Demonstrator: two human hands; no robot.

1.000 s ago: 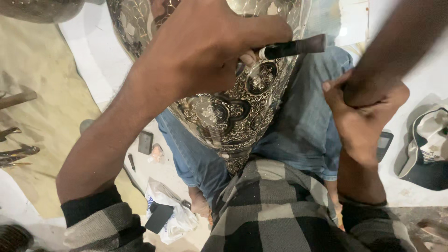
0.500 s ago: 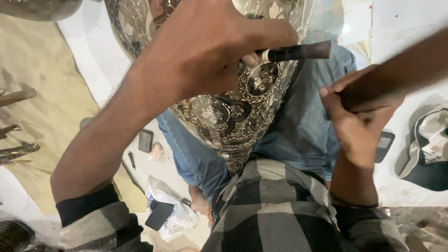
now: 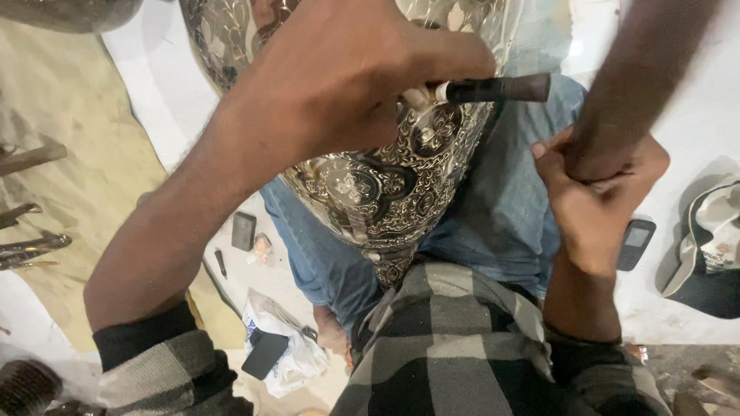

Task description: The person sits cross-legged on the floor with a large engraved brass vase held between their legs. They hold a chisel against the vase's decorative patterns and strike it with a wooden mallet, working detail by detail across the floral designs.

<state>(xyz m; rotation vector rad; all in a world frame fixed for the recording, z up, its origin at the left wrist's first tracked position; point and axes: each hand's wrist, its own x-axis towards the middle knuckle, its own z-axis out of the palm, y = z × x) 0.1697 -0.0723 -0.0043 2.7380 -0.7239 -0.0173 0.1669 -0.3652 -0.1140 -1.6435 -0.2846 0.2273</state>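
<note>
- Two hands at work over one engraved metal vessel [image 3: 370, 185], which lies across my lap on the blue jeans [image 3: 493, 208], its narrow end toward my checked shirt [image 3: 455, 347].
- My left hand [image 3: 347, 77] is curled tight around a dark chisel [image 3: 493, 88]; the fingers are fully wrapped, and the tool's blunt end juts out to the right past my thumb. The tip is hidden under my fingers, against the vessel's patterned surface.
- My right hand [image 3: 597, 200] is closed in a fist around a dark wooden handle [image 3: 640, 85] that rises toward the upper right; its head is out of view.
- The right hand is just beside the vessel, not touching it.
- On the white sheet [image 3: 694, 123]: a small phone [image 3: 636, 243] and a cap [image 3: 705, 254], near my right wrist.
</note>
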